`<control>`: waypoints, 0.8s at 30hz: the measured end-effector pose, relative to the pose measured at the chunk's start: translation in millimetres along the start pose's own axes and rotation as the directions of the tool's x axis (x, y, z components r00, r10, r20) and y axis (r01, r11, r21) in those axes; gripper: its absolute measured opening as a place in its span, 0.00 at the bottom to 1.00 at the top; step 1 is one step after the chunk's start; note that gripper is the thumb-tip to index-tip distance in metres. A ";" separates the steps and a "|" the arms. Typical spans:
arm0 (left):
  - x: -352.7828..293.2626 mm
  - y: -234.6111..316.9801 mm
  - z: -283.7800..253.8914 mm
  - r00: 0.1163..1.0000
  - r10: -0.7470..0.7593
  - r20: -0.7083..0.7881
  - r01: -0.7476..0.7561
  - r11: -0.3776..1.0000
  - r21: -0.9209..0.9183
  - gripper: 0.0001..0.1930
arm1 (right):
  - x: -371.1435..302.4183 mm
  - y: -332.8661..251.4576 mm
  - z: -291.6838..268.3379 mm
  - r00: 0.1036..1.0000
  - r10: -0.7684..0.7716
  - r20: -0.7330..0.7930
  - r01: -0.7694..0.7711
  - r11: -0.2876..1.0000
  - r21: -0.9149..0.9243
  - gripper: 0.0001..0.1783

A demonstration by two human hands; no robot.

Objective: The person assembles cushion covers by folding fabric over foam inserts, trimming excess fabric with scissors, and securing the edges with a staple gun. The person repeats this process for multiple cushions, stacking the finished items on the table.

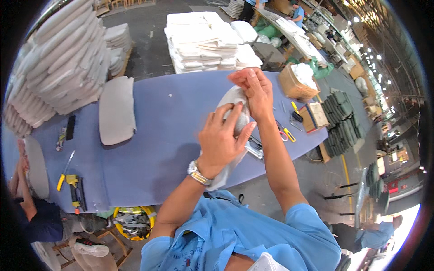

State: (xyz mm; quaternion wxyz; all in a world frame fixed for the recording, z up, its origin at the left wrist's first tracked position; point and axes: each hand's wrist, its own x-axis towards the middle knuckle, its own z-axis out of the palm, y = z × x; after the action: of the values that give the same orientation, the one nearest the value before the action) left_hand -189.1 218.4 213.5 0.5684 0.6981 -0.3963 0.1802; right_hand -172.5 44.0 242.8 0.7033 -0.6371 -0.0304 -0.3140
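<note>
A light grey padded seat cushion (233, 97) is tilted close in front of me at the right part of the table, its pale lower end (221, 180) beside my body. Across its upper face rests my left hand (221, 135), fingers spread and thumb apart, with a watch (199, 174) on the wrist. My right hand (255, 92) is raised at the cushion's far end, palm turned inward, its fingers extended and slightly bent. Both hands cover much of the cushion. Just right of it lies a silvery metal tool (255, 150), partly hidden.
Another grey cushion (117, 110) lies on the blue table (158, 117). Scissors (284, 135), a yellow-handled cutter (289, 134) and a carton (298, 88) are at right; a yellow-black staple gun (74, 189) lies at left. Cushion stacks (68, 58) rise beyond. A co-worker's arms (22, 180) reach in at left.
</note>
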 end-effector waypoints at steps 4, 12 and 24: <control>3.0 -10.8 12.7 0.994 0.086 -0.067 -0.073 0.983 0.169 0.21 | -1.4 22.3 5.1 0.974 -0.093 -0.204 0.056 0.983 -0.177 0.18; 8.4 -12.7 56.9 0.996 -0.035 0.084 0.045 0.992 -0.116 0.28 | -1.9 49.0 -23.7 0.914 0.152 -0.375 -0.149 0.988 0.039 0.20; 11.7 -18.1 85.5 0.999 -0.002 -0.032 0.000 0.998 -0.057 0.28 | -21.1 -16.1 -9.0 0.951 0.242 -0.193 -0.293 0.903 -0.313 0.23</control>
State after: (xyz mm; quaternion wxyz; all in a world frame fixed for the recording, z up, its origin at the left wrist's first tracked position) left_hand -185.1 134.9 185.3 0.5945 0.6789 -0.3918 0.1796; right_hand -200.3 44.4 246.0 0.6203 -0.7209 0.1644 -0.2618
